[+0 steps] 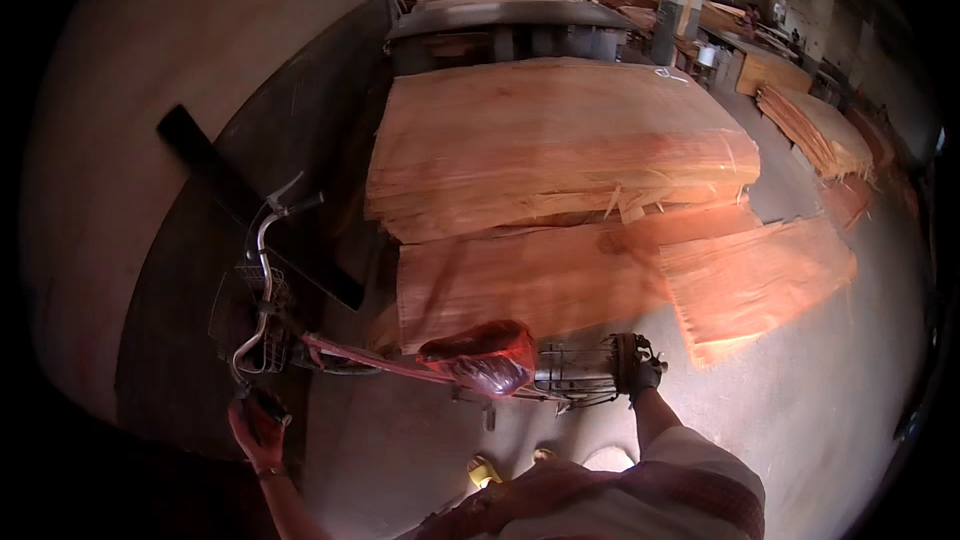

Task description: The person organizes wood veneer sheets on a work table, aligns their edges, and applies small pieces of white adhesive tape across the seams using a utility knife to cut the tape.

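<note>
Bicycle (390,366) stands crosswise before the person, its saddle (485,360) wrapped in shiny red covering. Hands are well apart, on either side of that saddle. Left hand (260,428), left of the saddle and nearer the person, is closed around the near end of the silvery handlebar (266,275). Right hand (647,377), right of the saddle, touches the back end of the rear rack (575,365); how tightly its fingers are curled, I cannot tell. Beyond the saddle lies a thick stack of wood sheets (560,130), with a loose sheet (760,285) farther right. Yellow footwear (482,470) shows on the saddle's near side.
</note>
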`<action>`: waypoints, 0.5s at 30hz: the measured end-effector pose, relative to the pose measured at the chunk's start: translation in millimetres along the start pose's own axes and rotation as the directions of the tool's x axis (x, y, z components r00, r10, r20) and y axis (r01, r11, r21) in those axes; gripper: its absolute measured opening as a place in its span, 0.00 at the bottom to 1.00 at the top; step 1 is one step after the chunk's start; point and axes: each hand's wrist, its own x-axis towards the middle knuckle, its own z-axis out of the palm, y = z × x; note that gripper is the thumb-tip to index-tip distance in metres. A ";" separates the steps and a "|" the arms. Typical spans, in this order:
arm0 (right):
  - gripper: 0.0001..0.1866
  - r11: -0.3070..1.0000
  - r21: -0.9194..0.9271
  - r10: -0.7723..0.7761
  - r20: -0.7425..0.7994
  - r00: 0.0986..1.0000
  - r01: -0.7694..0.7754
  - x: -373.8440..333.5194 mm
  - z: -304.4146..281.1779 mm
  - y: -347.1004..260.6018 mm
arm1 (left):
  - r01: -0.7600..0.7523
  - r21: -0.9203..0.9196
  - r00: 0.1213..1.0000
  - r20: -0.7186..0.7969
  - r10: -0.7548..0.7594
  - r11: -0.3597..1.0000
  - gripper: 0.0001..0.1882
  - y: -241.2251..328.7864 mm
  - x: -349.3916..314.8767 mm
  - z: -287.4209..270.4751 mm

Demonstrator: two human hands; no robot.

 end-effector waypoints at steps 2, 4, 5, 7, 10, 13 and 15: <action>0.19 0.704 0.669 0.079 0.259 0.963 -0.238 -58.4 -46.4 -75.0 | -0.101 0.001 0.995 -0.004 0.101 0.995 0.31 18.7 -37.0 37.0; 0.21 0.597 0.755 0.219 0.172 0.960 -0.272 -43.6 -36.0 -51.6 | -0.185 -0.216 0.981 -0.107 0.165 0.959 0.36 -16.4 -44.4 51.5; 0.22 0.540 0.793 0.306 0.125 0.944 -0.280 -27.8 -26.5 -31.0 | -0.155 -0.213 0.984 -0.115 0.133 0.965 0.33 -32.7 -38.3 49.7; 0.14 -0.115 0.943 0.270 0.333 0.903 -0.313 -29.7 -27.6 -19.8 | -0.112 -0.120 0.981 -0.173 0.091 0.986 0.29 -46.1 -34.7 36.1; 0.25 -0.645 0.682 0.033 0.476 0.879 -0.345 -39.7 -39.1 -10.0 | 0.096 0.196 0.955 -0.294 -0.034 0.976 0.17 -27.2 12.2 -13.3; 0.12 -0.703 0.444 -0.308 0.515 0.800 -0.556 -66.1 -71.5 -9.0 | 0.129 0.384 0.977 -0.209 -0.050 0.914 0.18 12.9 30.1 -34.3; 0.15 -0.689 0.461 -0.271 0.551 0.789 -0.559 -47.9 -59.8 11.8 | 0.170 0.305 0.912 -0.409 -0.032 0.937 0.20 -14.9 47.0 -35.1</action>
